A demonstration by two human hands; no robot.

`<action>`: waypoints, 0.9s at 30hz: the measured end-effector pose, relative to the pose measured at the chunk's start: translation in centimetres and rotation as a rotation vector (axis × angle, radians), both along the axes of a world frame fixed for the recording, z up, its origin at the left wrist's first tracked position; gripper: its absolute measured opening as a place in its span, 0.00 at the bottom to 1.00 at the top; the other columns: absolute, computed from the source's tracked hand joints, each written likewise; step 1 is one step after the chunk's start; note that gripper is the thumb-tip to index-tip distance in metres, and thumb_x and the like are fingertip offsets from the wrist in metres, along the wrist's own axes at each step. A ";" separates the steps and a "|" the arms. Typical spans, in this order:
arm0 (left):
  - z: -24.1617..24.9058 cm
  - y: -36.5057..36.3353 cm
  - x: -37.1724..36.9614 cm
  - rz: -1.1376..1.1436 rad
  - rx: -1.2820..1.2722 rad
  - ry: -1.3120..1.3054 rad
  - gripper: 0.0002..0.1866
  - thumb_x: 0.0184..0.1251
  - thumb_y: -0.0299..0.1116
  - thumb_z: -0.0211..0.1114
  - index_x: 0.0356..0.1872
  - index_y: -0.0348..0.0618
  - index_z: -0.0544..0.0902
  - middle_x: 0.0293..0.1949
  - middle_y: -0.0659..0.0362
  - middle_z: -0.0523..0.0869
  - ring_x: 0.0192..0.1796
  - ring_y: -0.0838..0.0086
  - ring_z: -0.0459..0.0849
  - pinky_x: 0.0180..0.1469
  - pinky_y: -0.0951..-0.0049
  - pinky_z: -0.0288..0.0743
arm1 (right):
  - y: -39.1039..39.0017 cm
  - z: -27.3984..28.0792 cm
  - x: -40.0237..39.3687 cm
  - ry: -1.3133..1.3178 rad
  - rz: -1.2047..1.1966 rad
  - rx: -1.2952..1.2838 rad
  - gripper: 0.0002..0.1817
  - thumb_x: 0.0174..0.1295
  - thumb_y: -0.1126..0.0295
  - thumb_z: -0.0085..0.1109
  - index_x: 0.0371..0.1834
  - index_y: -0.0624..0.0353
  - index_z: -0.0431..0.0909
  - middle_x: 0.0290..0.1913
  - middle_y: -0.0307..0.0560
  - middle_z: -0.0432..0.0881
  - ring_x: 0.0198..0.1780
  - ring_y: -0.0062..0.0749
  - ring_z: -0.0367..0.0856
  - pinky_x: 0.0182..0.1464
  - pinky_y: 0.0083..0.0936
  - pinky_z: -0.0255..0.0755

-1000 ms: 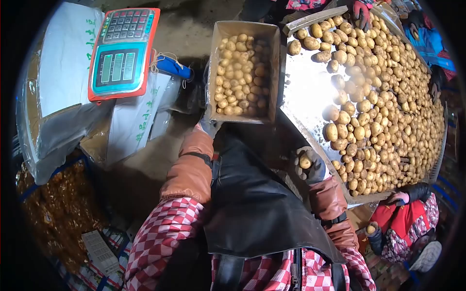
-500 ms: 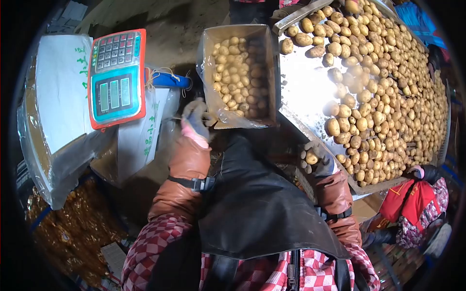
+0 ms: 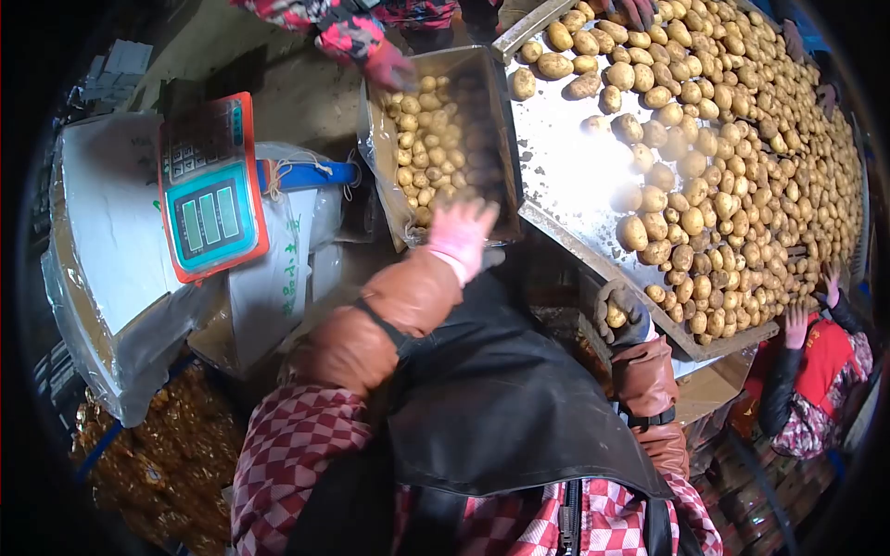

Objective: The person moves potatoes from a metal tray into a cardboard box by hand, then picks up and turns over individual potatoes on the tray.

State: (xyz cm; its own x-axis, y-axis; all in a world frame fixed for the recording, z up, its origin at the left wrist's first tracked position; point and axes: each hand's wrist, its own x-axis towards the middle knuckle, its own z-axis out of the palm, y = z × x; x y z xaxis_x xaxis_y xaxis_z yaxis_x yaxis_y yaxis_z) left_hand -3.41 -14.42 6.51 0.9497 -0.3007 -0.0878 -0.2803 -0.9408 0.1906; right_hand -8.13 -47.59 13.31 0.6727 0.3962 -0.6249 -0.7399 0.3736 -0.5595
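My left hand (image 3: pixel 464 233), in a pink glove and slightly blurred, reaches over the near edge of a plastic-lined cardboard box (image 3: pixel 373 148). Its fingers point away from me, spread apart, with nothing visible in them. Inside the box lies a layer of small potatoes (image 3: pixel 431 148). At the near corner of the sorting table (image 3: pixel 593 262), my right hand (image 3: pixel 630 320) in a grey glove curls around a potato (image 3: pixel 616 316). Many loose potatoes (image 3: pixel 732 204) cover most of that table.
Another person's gloved hand (image 3: pixel 387 67) is at the box's far left corner. A digital scale display (image 3: pixel 211 218) stands left, beside wrapped cartons (image 3: pixel 107 222). More people's hands are around the table, including a raised hand (image 3: pixel 795 326) at right. Netting bags (image 3: pixel 158 463) lie lower left.
My left hand has swung right from beside the box to over its near edge. Another person's hand has appeared at the box. The right-hand co-worker has raised both hands.
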 end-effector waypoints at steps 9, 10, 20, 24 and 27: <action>-4.9 -0.7 -0.4 -0.248 0.150 0.467 0.10 0.64 0.35 0.58 0.42 0.56 0.85 0.47 0.60 0.85 0.56 0.65 0.81 0.60 0.56 0.67 | -1.2 -0.8 -0.9 0.040 0.053 -0.048 0.19 0.67 0.55 0.57 0.43 0.63 0.76 0.28 0.48 0.80 0.19 0.31 0.78 0.13 0.21 0.67; -3.7 0.2 -0.9 -0.214 0.149 0.425 0.10 0.67 0.35 0.54 0.40 0.56 0.85 0.46 0.63 0.87 0.54 0.72 0.83 0.59 0.62 0.70 | -1.3 -0.8 -0.7 0.003 0.038 -0.047 0.20 0.67 0.54 0.57 0.44 0.63 0.76 0.28 0.48 0.80 0.20 0.31 0.78 0.13 0.20 0.66; -5.4 6.8 -10.4 0.854 -0.709 -0.159 0.16 0.58 0.32 0.66 0.49 0.53 0.85 0.43 0.49 0.88 0.50 0.53 0.84 0.53 0.58 0.78 | -1.9 1.2 -0.1 -0.118 0.030 -0.074 0.29 0.73 0.48 0.48 0.63 0.63 0.69 0.37 0.46 0.79 0.24 0.25 0.77 0.16 0.13 0.62; -0.9 5.7 -11.9 0.776 -0.467 -0.039 0.12 0.60 0.32 0.70 0.46 0.46 0.86 0.43 0.48 0.88 0.48 0.57 0.86 0.52 0.64 0.78 | -2.3 1.4 0.3 -0.100 0.033 -0.088 0.28 0.72 0.47 0.48 0.63 0.60 0.70 0.42 0.46 0.79 0.30 0.25 0.79 0.20 0.13 0.65; 0.4 5.2 -13.6 0.656 -0.319 -0.116 0.12 0.64 0.30 0.66 0.48 0.48 0.85 0.45 0.52 0.88 0.48 0.64 0.87 0.50 0.68 0.79 | -2.4 0.6 0.4 -0.172 -0.060 -0.031 0.27 0.66 0.56 0.59 0.63 0.58 0.68 0.52 0.50 0.78 0.45 0.34 0.81 0.36 0.22 0.73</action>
State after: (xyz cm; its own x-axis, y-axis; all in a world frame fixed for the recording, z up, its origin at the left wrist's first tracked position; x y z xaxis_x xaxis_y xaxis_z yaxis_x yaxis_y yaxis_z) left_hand -17.02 -9.18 6.92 0.9410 0.3376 0.0214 0.2854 -0.8261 0.4859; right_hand -7.68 -49.97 13.88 0.7927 0.3343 -0.5098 -0.6090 0.3949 -0.6879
